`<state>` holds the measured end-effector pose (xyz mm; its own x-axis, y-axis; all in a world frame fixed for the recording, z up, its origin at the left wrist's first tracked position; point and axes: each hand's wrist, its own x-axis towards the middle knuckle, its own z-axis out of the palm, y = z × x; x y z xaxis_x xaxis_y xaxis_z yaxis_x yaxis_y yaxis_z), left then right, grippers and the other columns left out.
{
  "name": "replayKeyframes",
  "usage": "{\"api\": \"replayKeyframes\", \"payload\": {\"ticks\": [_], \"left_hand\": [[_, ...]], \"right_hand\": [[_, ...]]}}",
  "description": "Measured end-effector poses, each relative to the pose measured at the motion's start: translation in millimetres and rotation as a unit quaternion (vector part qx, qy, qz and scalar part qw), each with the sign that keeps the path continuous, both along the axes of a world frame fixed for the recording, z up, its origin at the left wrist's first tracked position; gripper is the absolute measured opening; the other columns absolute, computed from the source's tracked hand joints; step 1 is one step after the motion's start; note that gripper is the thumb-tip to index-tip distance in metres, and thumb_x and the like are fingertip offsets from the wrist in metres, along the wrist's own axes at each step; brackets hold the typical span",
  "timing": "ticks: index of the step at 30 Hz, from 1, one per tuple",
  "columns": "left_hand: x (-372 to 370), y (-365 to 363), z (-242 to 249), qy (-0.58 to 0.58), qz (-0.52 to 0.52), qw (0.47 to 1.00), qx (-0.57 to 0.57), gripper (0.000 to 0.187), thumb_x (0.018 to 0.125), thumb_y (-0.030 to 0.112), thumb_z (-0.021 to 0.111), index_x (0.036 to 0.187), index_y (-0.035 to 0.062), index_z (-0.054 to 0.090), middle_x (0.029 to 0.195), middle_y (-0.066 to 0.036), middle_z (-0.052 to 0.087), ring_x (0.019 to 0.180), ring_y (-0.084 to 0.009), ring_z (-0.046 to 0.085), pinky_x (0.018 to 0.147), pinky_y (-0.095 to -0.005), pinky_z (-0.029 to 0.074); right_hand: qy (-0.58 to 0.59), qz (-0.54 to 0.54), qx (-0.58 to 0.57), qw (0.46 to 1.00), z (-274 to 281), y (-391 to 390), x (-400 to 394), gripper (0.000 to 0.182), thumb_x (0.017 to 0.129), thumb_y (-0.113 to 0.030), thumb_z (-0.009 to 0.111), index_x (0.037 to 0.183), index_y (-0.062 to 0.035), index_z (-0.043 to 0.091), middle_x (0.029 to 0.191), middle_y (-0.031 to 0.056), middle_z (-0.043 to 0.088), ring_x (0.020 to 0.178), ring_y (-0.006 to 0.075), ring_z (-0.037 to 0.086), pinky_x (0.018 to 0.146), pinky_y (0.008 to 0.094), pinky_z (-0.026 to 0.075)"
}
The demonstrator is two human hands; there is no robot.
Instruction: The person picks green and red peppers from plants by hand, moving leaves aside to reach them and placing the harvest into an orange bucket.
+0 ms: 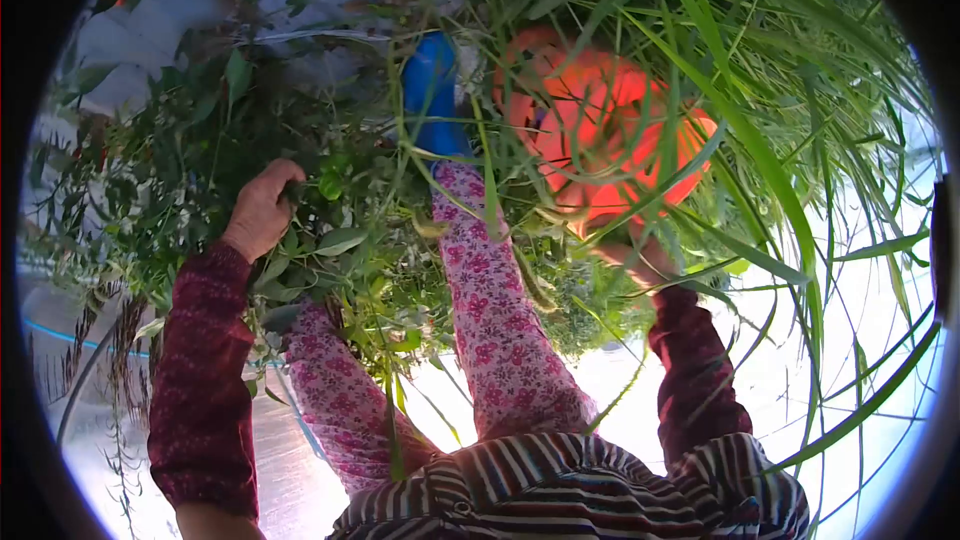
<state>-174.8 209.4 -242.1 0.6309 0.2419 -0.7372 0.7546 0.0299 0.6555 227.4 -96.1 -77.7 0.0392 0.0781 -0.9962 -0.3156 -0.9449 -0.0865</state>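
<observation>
My left hand [264, 208] is closed among the leafy green plants [235, 110], knuckles up. Leaves hide its fingertips, and I cannot make out what is between them. To the right, my right hand [645, 258] is at the near edge of an orange-red plastic container [620, 130], its fingers curled at the rim. Long grass blades [740, 110] cross in front of both that hand and the container. The container's full shape and contents are hidden.
My leg in flowered trousers [490, 310] reaches forward between my hands, with a blue shoe [430, 90] on the foot. Tall grass crowds the right side. Pale sheeting [140, 35] lies at the upper left. A thin blue hose [70, 335] runs at lower left.
</observation>
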Motion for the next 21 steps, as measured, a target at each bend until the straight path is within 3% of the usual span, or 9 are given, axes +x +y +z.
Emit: {"api": "replayKeyframes", "payload": {"ticks": [2, 10, 11, 12, 13, 15, 17, 19, 21], "left_hand": [[-1, 17, 19, 0.002, -0.004, 0.998, -0.07, 0.027, 0.072, -0.012, 0.048, 0.095, 0.002, 0.051, 0.092, -0.015, 0.054, 0.087, -0.0362, 0.054, 0.078, -0.0294, 0.043], [-27, 25, 19, -0.043, 0.086, 0.985, -0.14, 0.033, 0.07, -0.017, 0.05, 0.096, 0.003, 0.053, 0.09, -0.008, 0.05, 0.083, -0.0199, 0.053, 0.077, -0.0213, 0.038], [-30, 23, 16, -0.062, 0.084, 0.985, -0.135, 0.033, 0.07, -0.017, 0.051, 0.096, 0.0032, 0.053, 0.089, -0.008, 0.05, 0.083, -0.0192, 0.053, 0.076, -0.0207, 0.038], [-31, 20, 15, -0.08, 0.082, 0.985, -0.132, 0.033, 0.07, -0.018, 0.051, 0.096, 0.0035, 0.053, 0.089, -0.007, 0.05, 0.083, -0.0185, 0.052, 0.076, -0.0201, 0.037], [-30, 20, 16, -0.08, 0.084, 0.985, -0.131, 0.033, 0.07, -0.018, 0.051, 0.096, 0.0035, 0.053, 0.089, -0.007, 0.05, 0.083, -0.0185, 0.052, 0.076, -0.0201, 0.037], [-26, 20, 17, -0.099, 0.092, 0.981, -0.138, 0.032, 0.071, -0.017, 0.052, 0.095, 0.0037, 0.054, 0.088, -0.006, 0.05, 0.083, -0.0169, 0.052, 0.076, -0.0202, 0.037], [-25, 25, 20, -0.079, 0.075, 0.983, -0.147, 0.032, 0.071, -0.018, 0.05, 0.095, 0.0036, 0.054, 0.091, -0.004, 0.05, 0.086, -0.0152, 0.051, 0.079, -0.0222, 0.038], [-27, 26, 20, -0.058, 0.059, 0.984, -0.157, 0.033, 0.072, -0.02, 0.048, 0.094, 0.0036, 0.054, 0.094, -0.003, 0.05, 0.089, -0.0134, 0.049, 0.082, -0.0242, 0.038], [-29, 28, 15, -0.103, 0.064, 0.979, -0.163, 0.03, 0.072, -0.017, 0.052, 0.094, 0.0036, 0.057, 0.093, -0.002, 0.051, 0.09, -0.0116, 0.049, 0.081, -0.0241, 0.039]], "right_hand": [[0.003, 0.018, 0.03, 0.999, -28, -3, 0, 0.036, 0.085, -0.016, 0.064, 0.117, -0.0056, 0.054, 0.093, 0.0051, 0.059, 0.088, 0.0148, 0.057, 0.072, 0.0271, 0.048], [-0.165, 0.186, 0.154, 0.956, -17, -85, 9, 0.03, 0.088, -0.02, 0.06, 0.113, -0.0049, 0.055, 0.091, 0.0059, 0.059, 0.082, 0.0171, 0.057, 0.069, 0.026, 0.047], [-0.162, 0.188, 0.156, 0.956, 16, -28, -4, 0.03, 0.088, -0.02, 0.06, 0.113, -0.0049, 0.055, 0.091, 0.0059, 0.059, 0.082, 0.0171, 0.057, 0.069, 0.026, 0.047], [0.039, 0.567, 0.153, 0.808, 10, 74, -64, 0.028, 0.09, -0.021, 0.057, 0.11, -0.003, 0.056, 0.09, 0.0075, 0.061, 0.078, 0.0191, 0.059, 0.068, 0.0285, 0.048], [0.093, 0.363, 0.197, 0.906, 7, 60, -91, 0.022, 0.09, -0.011, 0.054, 0.11, -0.0031, 0.057, 0.088, 0.0096, 0.062, 0.081, 0.0153, 0.061, 0.069, 0.0287, 0.05], [0.189, 0.127, 0.206, 0.952, -3, 157, -140, 0.021, 0.089, -0.012, 0.054, 0.108, -0.0031, 0.056, 0.09, 0.0128, 0.064, 0.079, 0.0198, 0.063, 0.068, 0.0345, 0.05], [0.023, 0.134, 0.338, 0.931, -36, 196, -181, 0.022, 0.089, -0.008, 0.049, 0.11, -0.0027, 0.055, 0.094, 0.0148, 0.063, 0.085, 0.0218, 0.063, 0.071, 0.0338, 0.049], [-0.044, 0.246, 0.386, 0.888, -79, 225, -199, 0.03, 0.088, -0.001, 0.047, 0.116, -0.0052, 0.055, 0.1, 0.0103, 0.064, 0.094, 0.0129, 0.062, 0.079, 0.0284, 0.05], [-0.1, 0.277, 0.426, 0.855, -131, 235, -215, 0.037, 0.084, 0.001, 0.048, 0.119, -0.0083, 0.055, 0.092, 0.0103, 0.064, 0.083, 0.0124, 0.062, 0.072, 0.0282, 0.049]]}}
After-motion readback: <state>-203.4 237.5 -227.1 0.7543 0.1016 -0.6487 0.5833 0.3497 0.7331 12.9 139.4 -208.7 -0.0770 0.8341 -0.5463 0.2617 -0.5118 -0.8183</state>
